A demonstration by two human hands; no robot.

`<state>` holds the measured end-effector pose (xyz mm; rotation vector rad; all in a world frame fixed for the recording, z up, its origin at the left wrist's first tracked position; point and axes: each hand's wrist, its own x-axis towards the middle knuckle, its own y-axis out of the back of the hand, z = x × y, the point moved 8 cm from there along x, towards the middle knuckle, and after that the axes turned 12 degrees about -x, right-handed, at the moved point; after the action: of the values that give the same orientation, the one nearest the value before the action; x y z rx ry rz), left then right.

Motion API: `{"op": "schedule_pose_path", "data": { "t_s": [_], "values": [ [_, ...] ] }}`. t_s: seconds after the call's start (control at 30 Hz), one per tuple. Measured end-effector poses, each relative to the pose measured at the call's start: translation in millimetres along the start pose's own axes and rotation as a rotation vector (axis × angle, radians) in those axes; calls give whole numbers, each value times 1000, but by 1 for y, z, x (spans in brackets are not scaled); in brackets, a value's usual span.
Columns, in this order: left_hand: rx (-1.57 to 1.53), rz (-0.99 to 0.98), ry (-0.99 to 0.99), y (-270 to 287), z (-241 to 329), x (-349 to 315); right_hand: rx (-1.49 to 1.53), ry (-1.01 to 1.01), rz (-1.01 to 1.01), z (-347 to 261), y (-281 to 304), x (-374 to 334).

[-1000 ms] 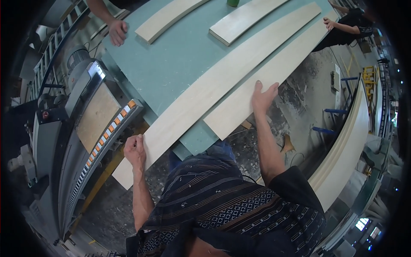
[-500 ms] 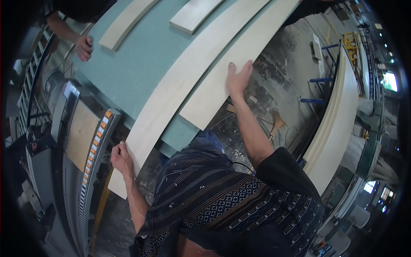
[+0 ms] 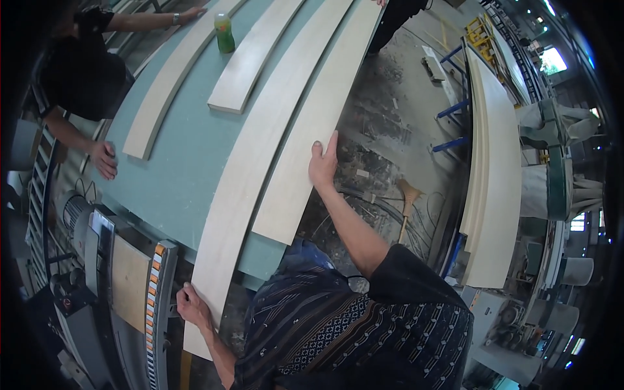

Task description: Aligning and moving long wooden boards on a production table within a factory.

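My left hand is closed on the left edge of a long, pale wooden board, close to its near end. That end juts past the green tabletop. Beside it, on the right and split off by a narrow gap, lies a second pale board. My right hand grips this one's right edge, thumb and a finger showing on top, the others hidden underneath. At the far end of the second board, another person's fingers touch it.
Two thicker pale pieces, a curved one and a shorter one, lie on the table near a green bottle. A co-worker's hand is at the left edge. Machinery stands front left; stacked boards at right.
The view has shifted, so the table and boards sit lower and farther left in the picture. The bottle and more of the co-worker have come into sight. Both my hands keep their grip.
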<state>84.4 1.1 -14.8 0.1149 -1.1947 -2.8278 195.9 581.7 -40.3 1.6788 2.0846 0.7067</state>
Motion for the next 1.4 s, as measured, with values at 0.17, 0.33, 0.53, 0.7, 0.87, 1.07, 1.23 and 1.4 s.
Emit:
{"op": "schedule_pose_path", "data": {
  "t_s": [0.17, 0.33, 0.53, 0.7, 0.87, 1.07, 1.23, 1.4],
  "values": [
    [-23, 14, -56, 1, -1, -1, 19, -29, 7, 8, -4, 1],
    [27, 4, 50, 3, 12, -3, -43, 80, 134, 3, 1, 2],
    [36, -48, 79, 11, 41, -17, -26, -22, 38, 16, -9, 5],
    [-13, -11, -7, 13, 47, -15, -52, -13, 72, 15, -7, 3],
    [-149, -18, -38, 13, 30, -15, -32, 7, 56, 9, -5, 3],
    [-313, 2, -60, 3, 1, 0, -24, 8, -11, 12, -9, 5],
    [-141, 38, -55, 9, -7, -2, -310, 206, 169, -12, 12, 16],
    [-135, 47, -1, 7, -7, -1, -109, 274, -21, -56, 4, 66]
  ]
}}
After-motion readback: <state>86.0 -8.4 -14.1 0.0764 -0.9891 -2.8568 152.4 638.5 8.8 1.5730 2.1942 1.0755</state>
